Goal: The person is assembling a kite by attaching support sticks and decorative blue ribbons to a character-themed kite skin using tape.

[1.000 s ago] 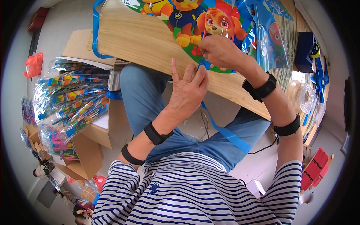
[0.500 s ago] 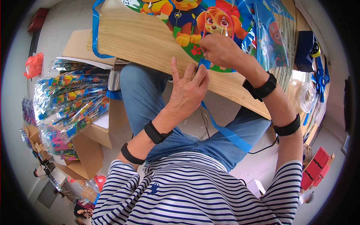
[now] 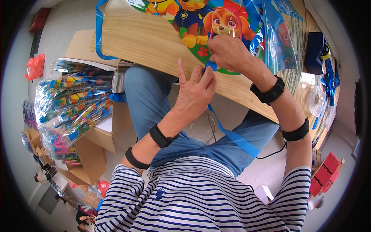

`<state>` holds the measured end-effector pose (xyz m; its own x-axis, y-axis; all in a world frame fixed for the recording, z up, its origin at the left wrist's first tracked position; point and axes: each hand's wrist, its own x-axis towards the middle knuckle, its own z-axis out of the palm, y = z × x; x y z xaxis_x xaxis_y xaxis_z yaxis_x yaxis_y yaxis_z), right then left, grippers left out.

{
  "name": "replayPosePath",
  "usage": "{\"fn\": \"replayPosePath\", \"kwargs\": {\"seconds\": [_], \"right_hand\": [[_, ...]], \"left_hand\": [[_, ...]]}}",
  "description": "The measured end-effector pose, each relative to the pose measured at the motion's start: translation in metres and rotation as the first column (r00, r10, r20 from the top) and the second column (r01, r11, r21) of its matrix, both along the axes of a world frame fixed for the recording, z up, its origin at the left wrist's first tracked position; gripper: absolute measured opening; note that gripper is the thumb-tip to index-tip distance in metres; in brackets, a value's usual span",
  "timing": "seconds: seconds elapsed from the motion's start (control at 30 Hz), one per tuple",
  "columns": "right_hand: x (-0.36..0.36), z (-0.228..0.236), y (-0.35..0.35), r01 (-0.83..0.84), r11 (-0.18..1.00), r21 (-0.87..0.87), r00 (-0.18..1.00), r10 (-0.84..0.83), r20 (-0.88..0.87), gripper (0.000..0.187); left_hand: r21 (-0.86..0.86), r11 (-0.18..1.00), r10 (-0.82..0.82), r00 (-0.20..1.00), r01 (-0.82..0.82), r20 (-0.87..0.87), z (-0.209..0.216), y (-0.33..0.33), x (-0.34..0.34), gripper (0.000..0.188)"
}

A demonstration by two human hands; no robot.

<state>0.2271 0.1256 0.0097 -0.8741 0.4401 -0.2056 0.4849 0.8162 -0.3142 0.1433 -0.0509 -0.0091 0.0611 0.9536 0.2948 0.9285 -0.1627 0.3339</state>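
Observation:
A colourful sheet (image 3: 189, 29) printed with cartoon dogs lies on the wooden table, reaching its near edge. At the sheet's near edge my right hand (image 3: 230, 54) is closed in a pinch on a flat blue ribbon (image 3: 239, 140). My left hand (image 3: 194, 91) sits just below and left of it, index finger at the same ribbon, little finger raised and apart. Its thumb is hidden underneath. From beneath my left hand, the ribbon hangs down across my right thigh. What lies right between my right fingertips is covered by the hand.
Bare wood of the table (image 3: 135, 34) shows left of the sheet. Another blue strip (image 3: 99, 31) loops over its left edge. Plastic-wrapped printed packs (image 3: 73, 100) fill a cardboard box (image 3: 91, 156) at left. Thin rods (image 3: 295, 50), a dark blue box (image 3: 313, 52) and a clear roll (image 3: 317, 99) lie at right.
My right hand has shifted very slightly to the right, still pinching the ribbon. My left hand has barely moved; the sheet stays in place.

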Motion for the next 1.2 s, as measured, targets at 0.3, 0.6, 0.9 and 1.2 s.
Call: {"fn": "replayPosePath", "kwargs": {"seconds": [0.3, 0.6, 0.9, 1.2], "right_hand": [[-0.004, 0.003, -0.002, -0.003, 0.999, 0.039, 0.997, 0.000, 0.075, 0.013], [-0.009, 0.017, -0.005, 0.022, 0.994, 0.111, 0.992, -0.035, 0.122, 0.014], [-0.001, 0.021, 0.012, 0.249, 0.942, 0.227, 0.959, -0.207, -0.193, 0.019], [0.011, 0.004, -0.013, 0.317, 0.939, -0.133, 0.935, -0.333, -0.120, 0.023]], "left_hand": [[0.046, 0.999, -0.025, 1.000, 0.025, 0.000, -0.002, 0.003, 0.000, 0.022], [-0.043, 0.997, -0.072, 0.994, 0.069, -0.077, 0.007, 0.006, 0.000, 0.027], [-0.014, 0.997, -0.076, 0.992, 0.075, -0.100, 0.003, 0.007, 0.001, 0.028], [0.009, 0.998, -0.069, 0.996, 0.070, -0.061, 0.002, 0.006, 0.002, 0.016]]}}
